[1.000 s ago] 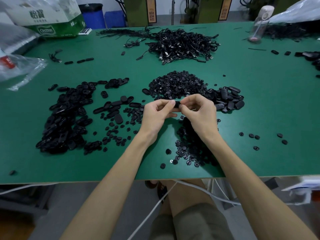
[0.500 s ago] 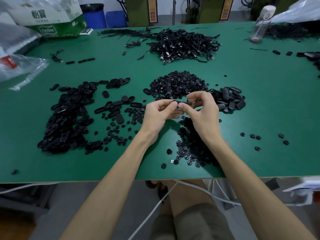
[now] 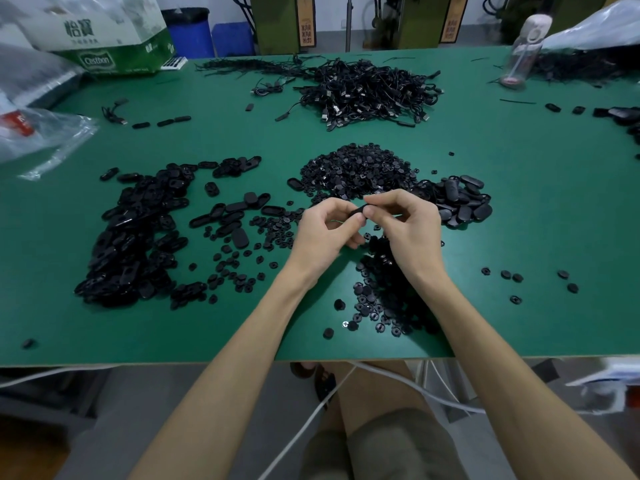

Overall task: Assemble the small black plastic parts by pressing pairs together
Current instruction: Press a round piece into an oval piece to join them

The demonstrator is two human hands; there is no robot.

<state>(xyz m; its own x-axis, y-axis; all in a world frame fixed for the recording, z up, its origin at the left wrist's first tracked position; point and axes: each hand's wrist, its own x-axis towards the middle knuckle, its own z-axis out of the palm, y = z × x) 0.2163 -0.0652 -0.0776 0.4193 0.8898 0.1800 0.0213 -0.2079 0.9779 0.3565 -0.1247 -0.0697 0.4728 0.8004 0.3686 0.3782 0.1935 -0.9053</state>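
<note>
Pinched a small black part (image 3: 358,212) between the fingertips of the left hand (image 3: 325,233) and the right hand (image 3: 405,226), both curled round it, just above the middle of the green bench (image 3: 519,209). Kept both hands in nearly the same spot as a second before, thumbs and forefingers still meeting over the part. Had lowered the right forefinger, arched higher half a second earlier. Showed only a short dark end of the part between the fingertips, too small to tell its shape.

Worked over a bench strewn with black plastic. Had a broad heap of oval pieces (image 3: 131,237) to the left and a mound of round pieces (image 3: 356,168) just beyond the hands, with a smaller cluster of oval pieces (image 3: 460,202) touching its right side. Had more round bits (image 3: 384,296) under the right wrist, running toward the near edge, and a few loose ones (image 3: 512,276) well apart on the right. Faced a tangle of black cables (image 3: 370,91) at the far middle.

Shared the bench with a white and green cardboard box (image 3: 114,39) at the far left corner, a clear plastic bag (image 3: 38,133) on the left edge and a clear bottle (image 3: 523,46) at the far right. Looked toward a blue bin (image 3: 190,29) beyond the bench. Sat with bare knees below the near edge, a white cord (image 3: 304,424) hanging across them.
</note>
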